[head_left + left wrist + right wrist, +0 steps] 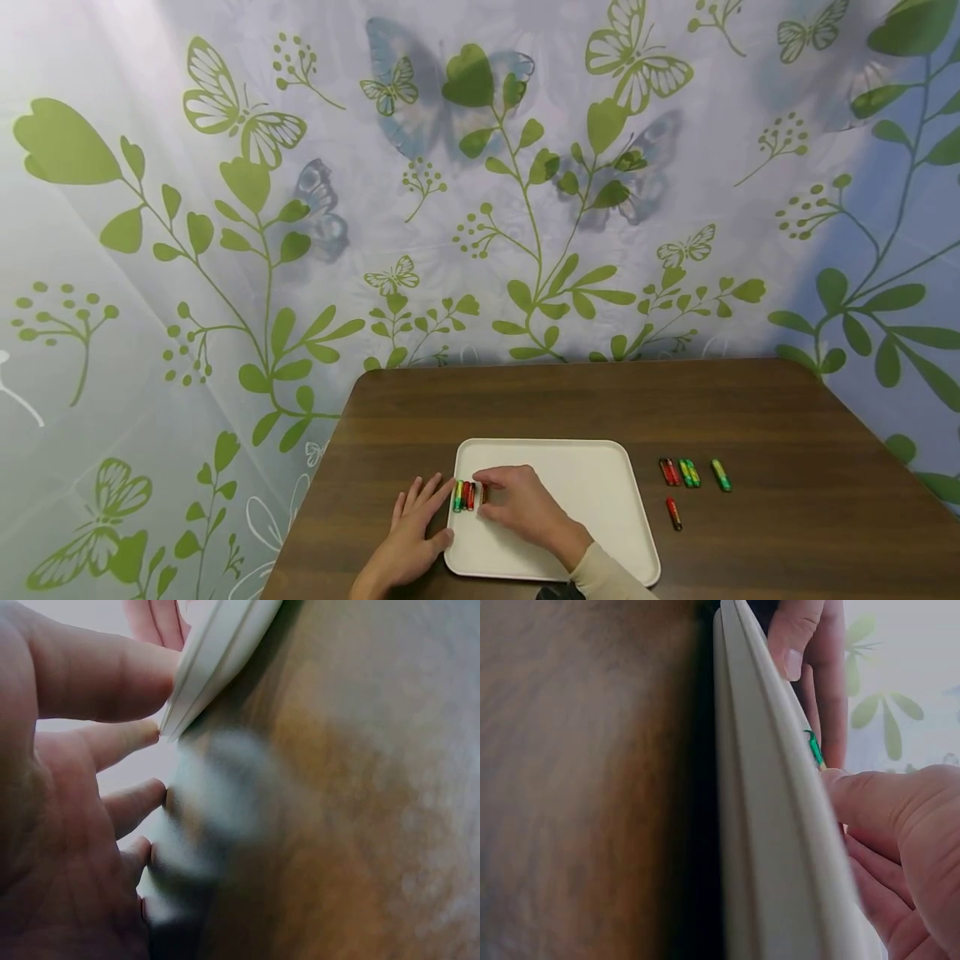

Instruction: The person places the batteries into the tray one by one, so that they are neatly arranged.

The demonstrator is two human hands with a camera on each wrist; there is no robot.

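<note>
Red-and-black cylindrical battery (484,494): my right grip (523,505) pinches it at nine o'clock on the white rectangular tray (592,492) my spread left grip (411,532) likely steadies.

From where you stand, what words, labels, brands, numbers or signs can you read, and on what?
None can be read.
Batteries on the tray: any print is too small.
Other batteries on the table: likewise too small.
Tray, table: no lettering shows.
Curtain: plant and butterfly pictures, no words seen.
</note>
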